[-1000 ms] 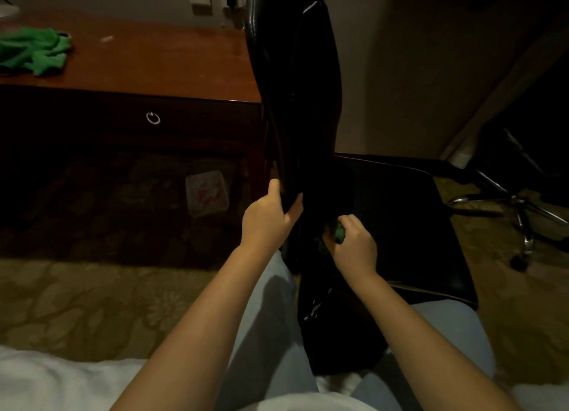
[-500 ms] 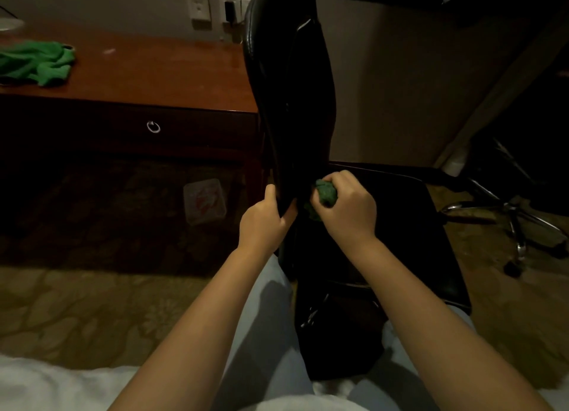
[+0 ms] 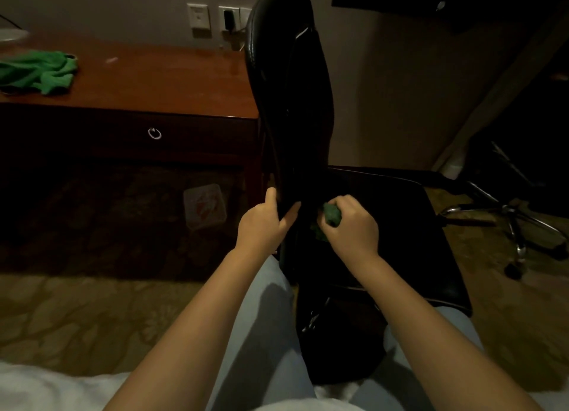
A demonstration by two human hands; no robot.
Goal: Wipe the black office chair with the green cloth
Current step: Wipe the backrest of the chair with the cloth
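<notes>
The black office chair (image 3: 289,87) stands edge-on in front of me, its tall backrest rising up the middle and its seat (image 3: 400,226) spreading to the right. My left hand (image 3: 264,223) grips the lower left edge of the backrest, thumb on the outer side. My right hand (image 3: 351,226) is closed on a bunched green cloth (image 3: 332,215) and presses it against the backrest's lower right side, just above the seat. Most of the cloth is hidden inside my fist.
A wooden desk (image 3: 154,84) with a ring-pull drawer stands at the left, with a second green cloth (image 3: 40,72) on its far left. A clear plastic bin (image 3: 204,206) sits under the desk. Another chair's chrome wheeled base (image 3: 517,226) is at the right. Patterned carpet lies below.
My right hand with the cloth rose from low by the seat to the lower backrest and has stayed there since. My left hand kept its grip on the backrest edge.
</notes>
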